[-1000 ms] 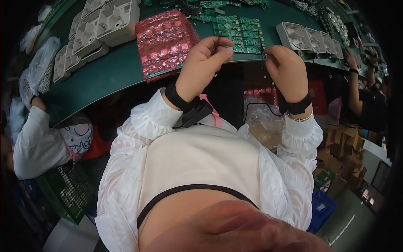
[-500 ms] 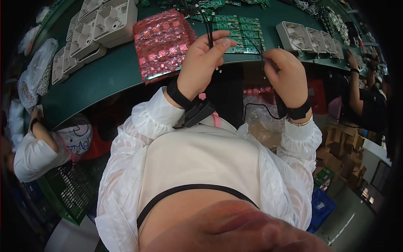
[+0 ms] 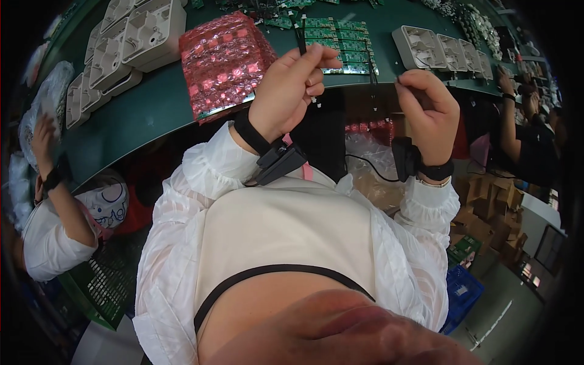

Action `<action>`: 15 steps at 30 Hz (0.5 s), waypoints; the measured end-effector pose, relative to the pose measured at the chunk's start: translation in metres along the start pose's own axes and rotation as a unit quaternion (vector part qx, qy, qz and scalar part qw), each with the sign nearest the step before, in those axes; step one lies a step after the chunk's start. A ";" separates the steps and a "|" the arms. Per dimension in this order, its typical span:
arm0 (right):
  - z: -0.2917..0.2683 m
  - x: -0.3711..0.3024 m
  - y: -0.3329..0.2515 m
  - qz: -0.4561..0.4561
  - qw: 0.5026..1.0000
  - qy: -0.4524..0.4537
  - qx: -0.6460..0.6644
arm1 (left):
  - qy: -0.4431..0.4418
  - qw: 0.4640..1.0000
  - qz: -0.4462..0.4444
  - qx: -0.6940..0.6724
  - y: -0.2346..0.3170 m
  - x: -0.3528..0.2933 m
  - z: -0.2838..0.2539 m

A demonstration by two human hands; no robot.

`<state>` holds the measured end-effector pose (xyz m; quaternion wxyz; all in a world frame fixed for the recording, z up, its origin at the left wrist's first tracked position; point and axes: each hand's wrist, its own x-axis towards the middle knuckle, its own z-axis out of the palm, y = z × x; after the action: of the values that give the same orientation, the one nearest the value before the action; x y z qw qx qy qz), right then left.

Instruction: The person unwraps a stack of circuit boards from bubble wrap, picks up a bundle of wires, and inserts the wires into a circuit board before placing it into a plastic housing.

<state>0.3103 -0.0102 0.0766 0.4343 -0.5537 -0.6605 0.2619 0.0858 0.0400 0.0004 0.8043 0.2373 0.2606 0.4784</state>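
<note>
My left hand is closed with thumb and forefinger pinched round a bundle of thin black cables, whose upper ends stand above the fingers and carry small pale connectors. A panel of green circuit boards lies on the table just beyond. Thin black cable strands hang over its right side past the table edge. My right hand is held apart to the right, thumb and forefinger pinched together; a small dark bit shows at the fingertips, too small to name.
Pink bubble-wrap packs lie on the green table, left of the boards. Off-white plastic housings stand stacked at the left and in a row at the right. Co-workers' arms show at the left and right.
My right hand has moved slightly right, away from the cable strands, which now hang beside the boards. My left hand keeps the cables, its fingers curled more. The left co-worker's hand has moved up.
</note>
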 end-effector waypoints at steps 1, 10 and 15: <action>-0.001 -0.001 0.001 -0.010 1.000 0.001 -0.023 | -0.016 0.999 -0.014 -0.032 0.003 0.000 0.001; -0.008 0.001 0.001 -0.113 0.981 -0.033 -0.156 | -0.019 0.998 -0.022 -0.057 -0.004 0.010 0.004; -0.016 -0.005 0.006 -0.072 0.990 -0.065 -0.107 | -0.006 1.000 -0.017 -0.009 -0.006 0.012 0.009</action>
<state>0.3274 -0.0154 0.0787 0.3467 -0.5296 -0.7496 0.1931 0.1002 0.0472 0.0010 0.8160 0.2286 0.2558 0.4653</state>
